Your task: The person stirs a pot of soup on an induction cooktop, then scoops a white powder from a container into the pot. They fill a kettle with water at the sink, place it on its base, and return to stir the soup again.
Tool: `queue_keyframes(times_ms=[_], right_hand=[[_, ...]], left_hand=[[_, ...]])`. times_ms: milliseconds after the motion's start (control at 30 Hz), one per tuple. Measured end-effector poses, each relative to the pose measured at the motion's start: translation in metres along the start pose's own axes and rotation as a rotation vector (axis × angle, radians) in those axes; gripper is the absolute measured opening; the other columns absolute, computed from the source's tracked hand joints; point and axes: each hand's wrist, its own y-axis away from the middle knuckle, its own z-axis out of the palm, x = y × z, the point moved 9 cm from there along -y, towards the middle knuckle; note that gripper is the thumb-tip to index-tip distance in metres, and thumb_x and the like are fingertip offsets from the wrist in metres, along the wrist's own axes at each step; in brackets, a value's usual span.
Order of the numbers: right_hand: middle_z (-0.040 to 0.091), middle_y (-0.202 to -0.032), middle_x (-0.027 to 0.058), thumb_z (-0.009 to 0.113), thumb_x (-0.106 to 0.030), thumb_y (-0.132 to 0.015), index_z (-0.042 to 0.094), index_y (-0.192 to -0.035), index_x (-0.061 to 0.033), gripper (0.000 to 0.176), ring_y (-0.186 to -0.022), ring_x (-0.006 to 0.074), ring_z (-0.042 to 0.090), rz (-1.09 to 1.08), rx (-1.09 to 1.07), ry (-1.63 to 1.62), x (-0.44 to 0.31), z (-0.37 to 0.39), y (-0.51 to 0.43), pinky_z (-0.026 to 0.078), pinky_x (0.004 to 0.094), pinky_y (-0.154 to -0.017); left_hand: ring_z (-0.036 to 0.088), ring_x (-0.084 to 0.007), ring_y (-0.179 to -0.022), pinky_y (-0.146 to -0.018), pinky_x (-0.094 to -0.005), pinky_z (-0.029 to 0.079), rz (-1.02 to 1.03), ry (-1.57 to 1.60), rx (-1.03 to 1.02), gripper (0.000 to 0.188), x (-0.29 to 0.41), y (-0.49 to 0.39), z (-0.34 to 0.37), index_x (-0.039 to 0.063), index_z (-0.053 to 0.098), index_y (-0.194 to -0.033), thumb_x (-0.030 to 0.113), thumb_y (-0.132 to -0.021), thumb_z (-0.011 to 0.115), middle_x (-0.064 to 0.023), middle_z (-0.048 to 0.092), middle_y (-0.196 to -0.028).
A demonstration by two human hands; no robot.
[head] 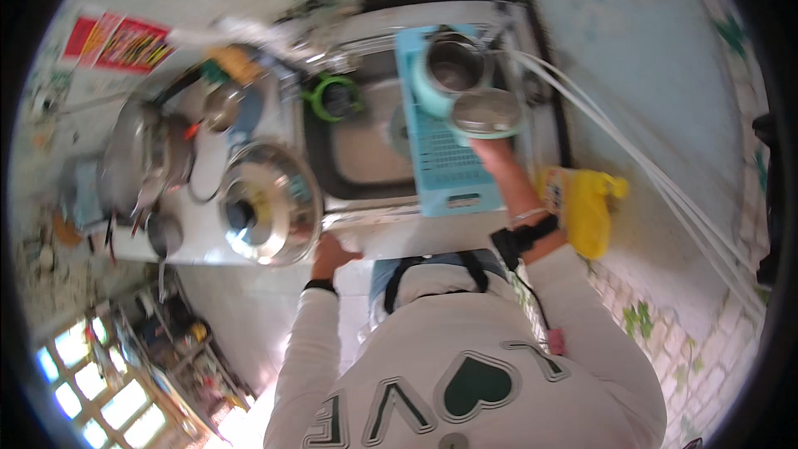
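Note:
My right hand [492,156] grips the near edge of a mint-green lid-like piece [486,113] with a grey metal face. It overlaps the front of a mint-green pot [430,90] with a metal inside. The pot stands on a light-blue plastic drain basket [446,181] laid across the right part of the sink [368,156]. My left hand [333,254] is at the counter's front edge, beside the rim of a shiny steel lid [271,202] with a black knob. Its fingertips are blurred against that rim, so I cannot tell whether they hold it.
A green-rimmed strainer [336,98] is at the sink's back left. Left on the counter are a large metal pot [137,156], a small steel bowl [222,107] and a ladle [164,234]. A yellow bottle [586,212] and white hoses [629,137] lie right.

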Motion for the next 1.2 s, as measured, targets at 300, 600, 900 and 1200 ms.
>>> queue_keyframes(times_ms=[300, 600, 900, 1200], right_hand=[[0.056, -0.078, -0.0008, 0.072, -0.023, -0.078, 0.059, -0.085, -0.0094, 0.020, -0.076, 0.0104, 0.051, 0.279, -0.121, 0.054, -0.024, 0.013, 0.002, 0.038, 0.0290, -0.077], [0.059, -0.079, 0.0004, 0.075, -0.024, -0.075, 0.060, -0.089, -0.0080, 0.026, -0.076, 0.0112, 0.053, 0.255, -0.111, 0.058, -0.025, 0.008, -0.001, 0.041, 0.0291, -0.074], [0.060, -0.087, 0.0008, 0.073, -0.021, -0.079, 0.061, -0.090, -0.0089, 0.020, -0.082, 0.0117, 0.054, 0.230, -0.032, -0.086, 0.030, -0.007, 0.002, 0.044, 0.0320, -0.079], [0.058, -0.078, -0.0008, 0.075, -0.021, -0.077, 0.060, -0.087, -0.0093, 0.021, -0.073, 0.0107, 0.052, 0.206, 0.002, -0.110, 0.021, 0.004, 0.004, 0.042, 0.0304, -0.069]], left_hand=[[0.055, -0.0381, -0.110, -0.089, -0.0388, 0.048, -0.175, -0.079, -0.104, 0.122, 0.012, 0.013, -0.012, -0.018, 0.028, -0.129, 0.058, -0.049, 0.082, -0.0319, 0.050, -0.119], [0.055, -0.0375, -0.112, -0.091, -0.0378, 0.048, -0.202, -0.024, -0.114, 0.120, 0.011, 0.015, -0.010, -0.018, 0.030, -0.128, 0.056, -0.050, 0.082, -0.0310, 0.049, -0.121], [0.058, -0.0320, -0.106, -0.085, -0.0379, 0.051, -0.130, -0.060, 0.014, 0.104, 0.006, 0.011, -0.010, -0.012, 0.045, -0.119, 0.054, -0.048, 0.083, -0.0210, 0.056, -0.114], [0.054, -0.0341, -0.113, -0.088, -0.0380, 0.049, -0.162, -0.055, -0.072, 0.126, 0.005, 0.011, -0.008, -0.019, 0.024, -0.130, 0.054, -0.047, 0.085, -0.0273, 0.050, -0.123]])
